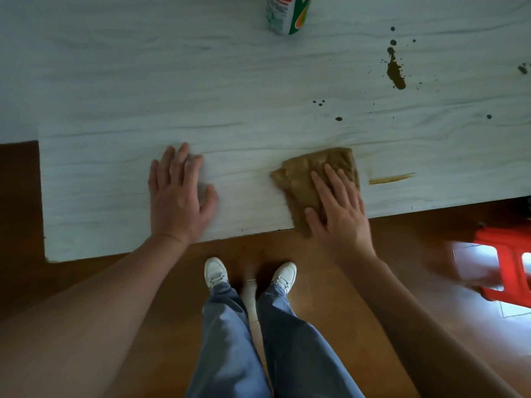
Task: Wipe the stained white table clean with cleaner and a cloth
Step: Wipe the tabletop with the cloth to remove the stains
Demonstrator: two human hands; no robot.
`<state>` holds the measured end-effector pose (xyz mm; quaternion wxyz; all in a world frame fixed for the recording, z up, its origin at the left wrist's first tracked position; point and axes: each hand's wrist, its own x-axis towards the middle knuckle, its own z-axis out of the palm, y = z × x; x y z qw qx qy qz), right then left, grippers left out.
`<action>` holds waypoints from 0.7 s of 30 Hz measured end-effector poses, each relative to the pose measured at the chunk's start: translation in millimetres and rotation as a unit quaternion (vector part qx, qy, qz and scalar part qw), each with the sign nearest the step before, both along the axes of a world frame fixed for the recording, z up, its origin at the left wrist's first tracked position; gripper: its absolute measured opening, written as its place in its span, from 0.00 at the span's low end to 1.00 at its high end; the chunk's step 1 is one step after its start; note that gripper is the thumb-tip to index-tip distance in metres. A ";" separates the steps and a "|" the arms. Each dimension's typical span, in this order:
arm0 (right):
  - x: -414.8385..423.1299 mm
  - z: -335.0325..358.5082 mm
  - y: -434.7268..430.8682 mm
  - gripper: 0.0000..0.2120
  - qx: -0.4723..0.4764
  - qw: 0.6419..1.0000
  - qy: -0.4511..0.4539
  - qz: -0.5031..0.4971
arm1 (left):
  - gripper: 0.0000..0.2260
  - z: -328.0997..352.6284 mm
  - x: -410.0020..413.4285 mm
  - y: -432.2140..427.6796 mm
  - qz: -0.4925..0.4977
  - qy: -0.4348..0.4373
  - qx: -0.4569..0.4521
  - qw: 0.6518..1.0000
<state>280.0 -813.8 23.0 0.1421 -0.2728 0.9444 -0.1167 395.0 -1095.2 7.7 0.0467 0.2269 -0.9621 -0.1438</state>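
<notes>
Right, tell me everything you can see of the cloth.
The cloth is tan-brown and fuzzy, like terry or microfibre, and looks folded into a rough rectangle with a rumpled left side. It lies flat on the white table near its front edge, and its near corner reaches slightly past that edge. The right hand presses on it with straight, spread fingers, covering its right half. A thin brown streak lies just to its right, apart from it.
</notes>
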 end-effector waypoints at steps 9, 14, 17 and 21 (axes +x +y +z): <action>-128.1 -3.9 -74.2 0.30 0.016 0.991 0.019 -0.131 | 0.26 -3.6 0.6 -3.2 -0.005 -0.017 -0.005 1.000; -104.4 -4.1 -114.3 0.29 -0.011 0.998 0.025 -0.063 | 0.26 -5.6 1.0 -3.9 -0.007 -0.012 -0.009 1.000; -68.3 -2.9 -91.5 0.28 -0.022 0.999 0.025 0.021 | 0.26 -4.5 0.4 -2.8 -0.001 -0.008 0.000 1.000; -64.4 1.3 -45.8 0.30 -0.022 0.999 0.013 0.044 | 0.26 -3.2 -1.3 -3.4 0.002 -0.005 0.008 1.000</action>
